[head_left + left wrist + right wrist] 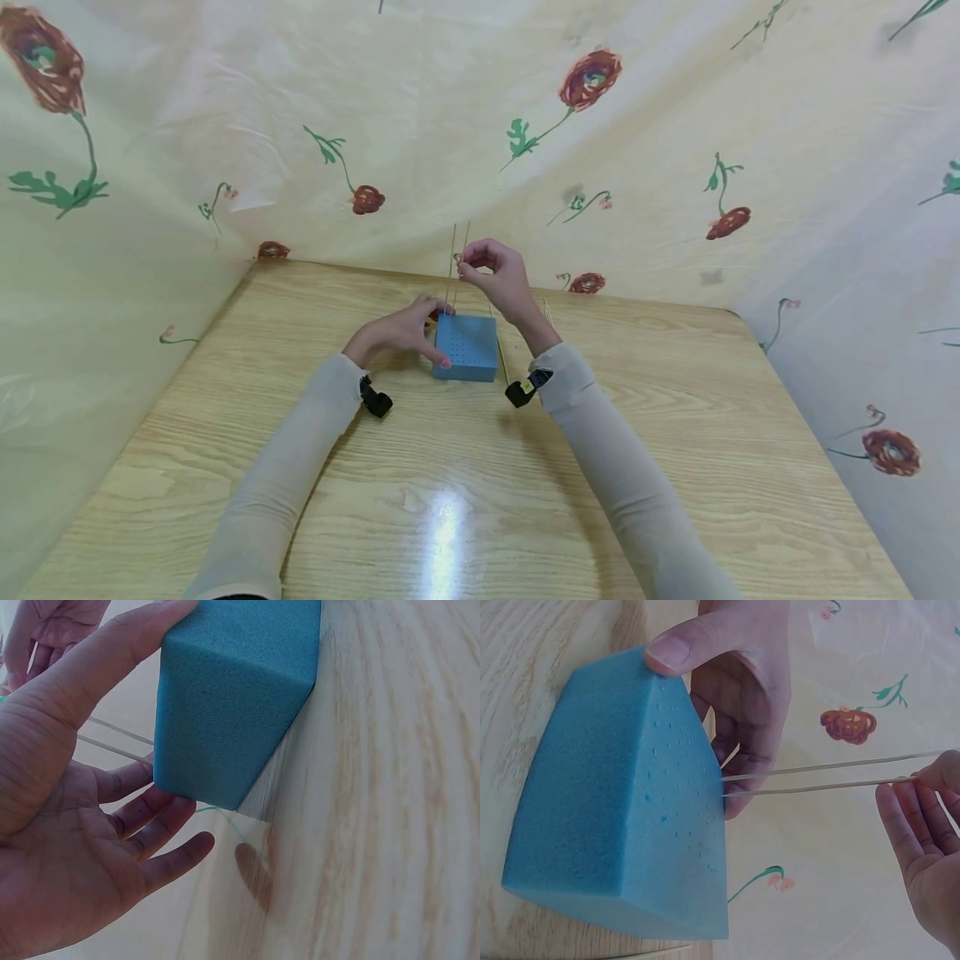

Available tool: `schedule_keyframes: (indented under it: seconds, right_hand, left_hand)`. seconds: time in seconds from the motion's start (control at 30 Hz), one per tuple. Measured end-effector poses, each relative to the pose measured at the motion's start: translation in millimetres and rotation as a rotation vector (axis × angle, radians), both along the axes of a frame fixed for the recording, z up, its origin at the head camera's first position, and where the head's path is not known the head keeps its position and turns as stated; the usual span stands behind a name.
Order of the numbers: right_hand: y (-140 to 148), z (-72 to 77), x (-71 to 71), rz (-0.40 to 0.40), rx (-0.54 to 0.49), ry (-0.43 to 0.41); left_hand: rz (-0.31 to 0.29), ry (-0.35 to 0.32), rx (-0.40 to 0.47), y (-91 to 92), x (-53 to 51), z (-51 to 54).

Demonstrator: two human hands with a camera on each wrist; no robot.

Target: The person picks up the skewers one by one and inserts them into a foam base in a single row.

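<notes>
A blue foam block with rows of small holes in its top stands on the table. Two thin sticks rise from holes near its far left edge. My left hand grips the block from the left, thumb on the near top edge, fingers around the far side, as the left wrist view shows with the block beside the hand. Above the block, my right hand pinches one of the sticks between thumb and index finger; in the right wrist view this hand is at the right edge.
On the wooden table, a loose stick lies along the block's right side. More thin sticks are behind my right wrist. A flowered sheet hangs behind the table's far edge and at both sides.
</notes>
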State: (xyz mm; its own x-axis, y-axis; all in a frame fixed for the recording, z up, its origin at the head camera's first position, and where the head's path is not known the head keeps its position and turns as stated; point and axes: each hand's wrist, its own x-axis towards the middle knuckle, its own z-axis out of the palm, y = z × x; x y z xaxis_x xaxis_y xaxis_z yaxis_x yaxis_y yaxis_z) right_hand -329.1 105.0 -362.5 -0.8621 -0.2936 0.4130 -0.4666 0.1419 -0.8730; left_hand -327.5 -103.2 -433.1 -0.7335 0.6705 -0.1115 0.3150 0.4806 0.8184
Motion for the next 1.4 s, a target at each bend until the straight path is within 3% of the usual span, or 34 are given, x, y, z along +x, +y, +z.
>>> schedule_keyframes:
  seconds: [1.4]
  right_hand:
    - [2.7, -2.3, -7.3, 0.017, 0.066, 0.016]
  left_hand:
    - [0.01, -0.002, 0.004, 0.8, 0.8, 1.7]
